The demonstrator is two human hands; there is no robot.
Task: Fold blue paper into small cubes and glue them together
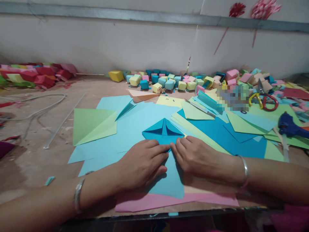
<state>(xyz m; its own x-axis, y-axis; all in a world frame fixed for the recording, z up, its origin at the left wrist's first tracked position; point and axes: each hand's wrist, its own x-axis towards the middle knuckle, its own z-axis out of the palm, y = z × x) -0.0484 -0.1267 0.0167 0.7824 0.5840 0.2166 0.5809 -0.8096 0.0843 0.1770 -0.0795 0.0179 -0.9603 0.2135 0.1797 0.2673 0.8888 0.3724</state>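
Note:
A dark blue folded paper (158, 138), with raised flaps meeting in a point at its far side, lies on light blue sheets (142, 112). My left hand (147, 161) grips its near corner, fingers together and pressed down on the paper. From the other side, my right hand (193, 154) pinches the same near corner with curled fingers. The fingertips of both hands almost meet there, and they hide the tip of the fold. Below my hands, a light blue sheet (175, 183) overlaps pink paper (145, 202) by the table's front edge.
Left of the folded paper lies a creased green sheet (89, 124). A blue sheet (210, 135), a silver pen-like tool (200, 108), scissors (264, 98) and a blue glue gun (293, 125) are on the right. Several small paper boxes (169, 84) line the wall; a clear stick (65, 120) lies left.

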